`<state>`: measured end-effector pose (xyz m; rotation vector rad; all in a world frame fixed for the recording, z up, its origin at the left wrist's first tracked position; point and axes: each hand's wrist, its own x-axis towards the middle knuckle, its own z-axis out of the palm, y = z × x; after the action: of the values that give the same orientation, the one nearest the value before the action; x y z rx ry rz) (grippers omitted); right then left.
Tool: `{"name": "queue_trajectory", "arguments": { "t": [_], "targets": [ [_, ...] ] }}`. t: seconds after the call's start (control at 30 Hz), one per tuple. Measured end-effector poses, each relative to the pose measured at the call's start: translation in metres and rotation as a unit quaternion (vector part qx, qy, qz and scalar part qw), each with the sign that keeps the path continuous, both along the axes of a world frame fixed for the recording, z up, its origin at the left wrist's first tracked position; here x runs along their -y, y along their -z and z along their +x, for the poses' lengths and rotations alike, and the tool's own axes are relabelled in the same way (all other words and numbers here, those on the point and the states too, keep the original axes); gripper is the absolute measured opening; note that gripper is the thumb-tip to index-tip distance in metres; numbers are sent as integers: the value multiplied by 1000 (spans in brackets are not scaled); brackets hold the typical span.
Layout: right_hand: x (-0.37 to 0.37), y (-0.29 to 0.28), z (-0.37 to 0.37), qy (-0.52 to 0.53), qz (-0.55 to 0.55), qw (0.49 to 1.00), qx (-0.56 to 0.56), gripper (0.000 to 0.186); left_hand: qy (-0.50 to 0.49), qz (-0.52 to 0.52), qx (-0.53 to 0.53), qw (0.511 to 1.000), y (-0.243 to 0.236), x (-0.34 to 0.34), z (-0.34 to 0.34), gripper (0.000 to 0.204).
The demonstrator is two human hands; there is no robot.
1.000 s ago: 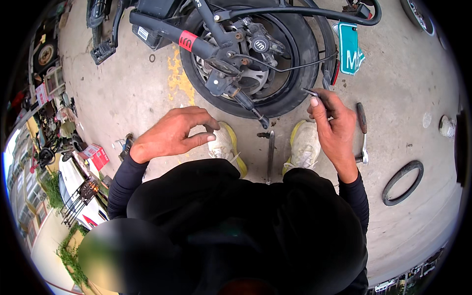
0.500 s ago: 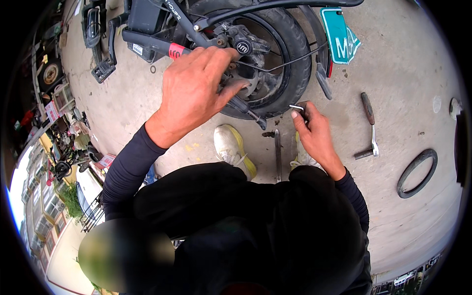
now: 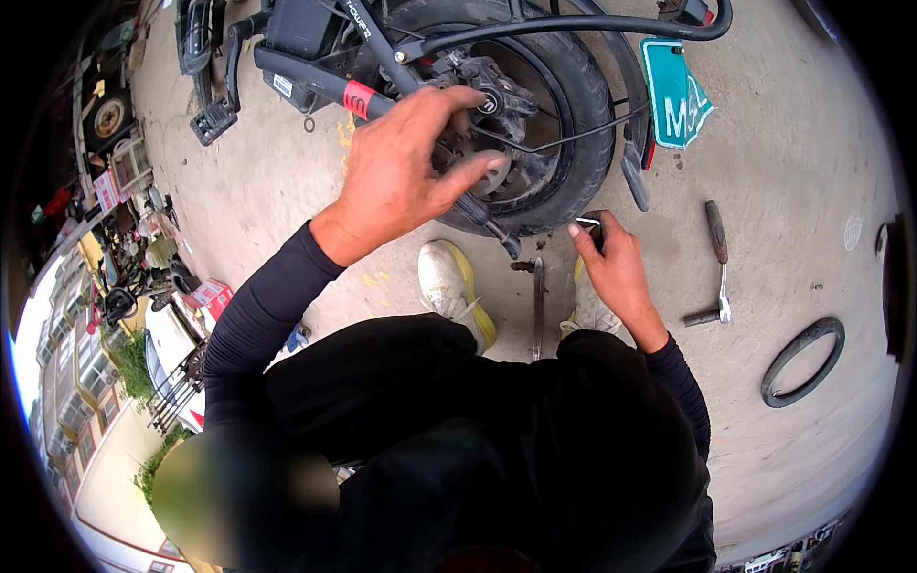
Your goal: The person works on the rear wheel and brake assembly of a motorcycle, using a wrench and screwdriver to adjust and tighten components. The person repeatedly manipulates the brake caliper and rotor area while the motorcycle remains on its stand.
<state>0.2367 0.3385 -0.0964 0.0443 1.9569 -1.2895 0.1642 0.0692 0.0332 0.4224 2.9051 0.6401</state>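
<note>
A small electric bike lies or leans at the top, its rear wheel toward me. Over the wheel's hub my left hand is open, thumb and forefinger apart. Its forefinger tip is by the black brake caliper, and the thumb lies over the brake disc. Whether either touches is unclear, and its other fingers are hidden. My right hand is closed around a small L-shaped hex key, beside the tyre's lower edge. Only the key's bright bent end shows.
A ratchet wrench and a black rubber ring lie on the concrete at the right. Between my shoes is a long metal bar. A green number plate hangs behind the wheel. Clutter and a loose wheel are far left.
The whole picture has shifted slightly. My left wrist has moved up and right toward the bike, the hand still over the hub. My right hand keeps its hold on the hex key.
</note>
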Motion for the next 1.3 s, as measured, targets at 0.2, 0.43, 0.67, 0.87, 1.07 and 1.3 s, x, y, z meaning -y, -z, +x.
{"name": "queue_trajectory", "arguments": {
  "t": [0.2, 0.43, 0.67, 0.87, 1.07, 1.3],
  "targets": [
    [-11, 12, 9, -68, 5, 998, 9, 29, -290, 2, -96, 952, 4, 106, 61, 23],
    [-14, 14, 19, -40, -35, 999, -10, 29, -403, 159, 206, 878, 76, 176, 54, 61],
    [-31, 3, 31, 25, -58, 996, 57, 32, -334, 161, 226, 900, 109, 198, 28, 60],
    [-23, -4, 32, 25, -46, 998, 30, 33, -439, 207, 262, 834, 109, 166, 71, 65],
    [-15, -25, 15, -41, -67, 996, 39, 32, -367, 234, 583, 686, 97, 98, 161, 45],
    [-6, -60, 1, -88, -11, 996, -9, 29, -159, 142, 570, 794, 86, 131, 136, 44]
  ]
}}
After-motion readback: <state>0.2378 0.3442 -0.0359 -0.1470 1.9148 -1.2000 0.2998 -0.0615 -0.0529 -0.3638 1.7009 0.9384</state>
